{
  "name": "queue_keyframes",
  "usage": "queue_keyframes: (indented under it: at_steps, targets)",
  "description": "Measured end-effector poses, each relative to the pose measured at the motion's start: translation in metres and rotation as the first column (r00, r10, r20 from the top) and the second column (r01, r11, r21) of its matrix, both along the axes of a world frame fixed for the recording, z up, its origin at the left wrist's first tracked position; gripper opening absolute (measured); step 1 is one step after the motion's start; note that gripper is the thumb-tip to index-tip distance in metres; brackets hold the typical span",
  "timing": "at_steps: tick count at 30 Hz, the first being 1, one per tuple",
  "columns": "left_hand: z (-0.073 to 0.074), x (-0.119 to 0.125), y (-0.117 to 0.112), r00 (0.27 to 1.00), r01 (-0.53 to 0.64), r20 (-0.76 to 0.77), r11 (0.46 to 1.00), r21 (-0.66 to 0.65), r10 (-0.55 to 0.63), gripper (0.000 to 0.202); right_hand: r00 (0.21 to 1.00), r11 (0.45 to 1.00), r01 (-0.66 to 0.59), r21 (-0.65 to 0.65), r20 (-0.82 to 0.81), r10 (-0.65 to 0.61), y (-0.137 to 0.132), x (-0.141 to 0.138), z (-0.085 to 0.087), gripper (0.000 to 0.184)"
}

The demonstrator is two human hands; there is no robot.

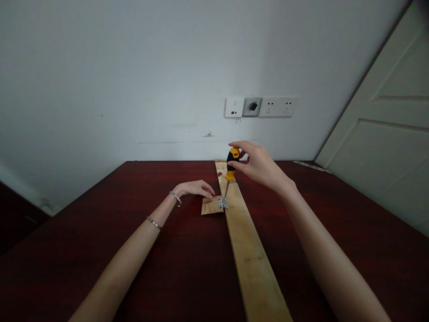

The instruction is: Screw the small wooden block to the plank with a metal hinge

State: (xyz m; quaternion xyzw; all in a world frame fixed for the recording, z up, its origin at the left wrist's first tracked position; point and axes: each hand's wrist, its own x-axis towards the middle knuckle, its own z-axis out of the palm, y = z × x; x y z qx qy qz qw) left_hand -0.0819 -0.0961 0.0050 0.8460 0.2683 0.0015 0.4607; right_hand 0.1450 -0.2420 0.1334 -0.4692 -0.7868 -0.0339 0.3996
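A long pale wooden plank (250,250) lies lengthwise on a dark red table (174,259). A small wood block (211,206) sits against the plank's left edge, joined to it by a small metal hinge (222,202). My right hand (256,164) pinches the top of a yellow-and-black screwdriver (231,164), held upright with its tip down on the hinge. My left hand (196,188) rests palm down, fingers curled, pressing on the small block just left of the hinge. Two thin bracelets (153,222) sit on my left forearm.
A white wall rises behind the table with a row of sockets (261,107) above the plank's far end. A white door (389,129) stands at the right. A thin strip (310,165) lies at the table's far right edge.
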Motion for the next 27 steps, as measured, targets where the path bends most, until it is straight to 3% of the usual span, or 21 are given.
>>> queue_keyframes:
  at_steps: [9, 14, 19, 24, 27]
  targets:
    - [-0.014, 0.001, 0.001, 0.997, -0.034, 0.072, 0.999, -0.012, 0.035, 0.033, 0.999, 0.999, -0.039, 0.011, 0.005, 0.039, -0.001, -0.003, -0.001, 0.038]
    - [-0.022, 0.003, 0.004, 0.996, -0.044, 0.081, 0.998, 0.038, 0.041, 0.027, 1.0, 1.0, 0.01, -0.002, 0.001, -0.01, 0.0, -0.003, -0.004, 0.037]
    - [-0.025, 0.004, 0.002, 0.993, -0.075, 0.097, 0.995, 0.064, 0.069, 0.022, 1.0, 1.0, 0.005, 0.0, -0.019, -0.005, 0.001, -0.004, -0.004, 0.03]
    - [-0.027, 0.003, 0.0, 0.988, -0.105, 0.123, 0.992, 0.066, 0.097, 0.021, 1.0, 1.0, 0.01, -0.014, 0.011, -0.009, 0.002, -0.003, -0.004, 0.042]
    - [-0.027, 0.004, 0.001, 0.985, -0.118, 0.129, 0.991, 0.055, 0.11, 0.019, 0.999, 0.999, 0.035, -0.021, 0.015, -0.035, 0.001, -0.003, -0.005, 0.039]
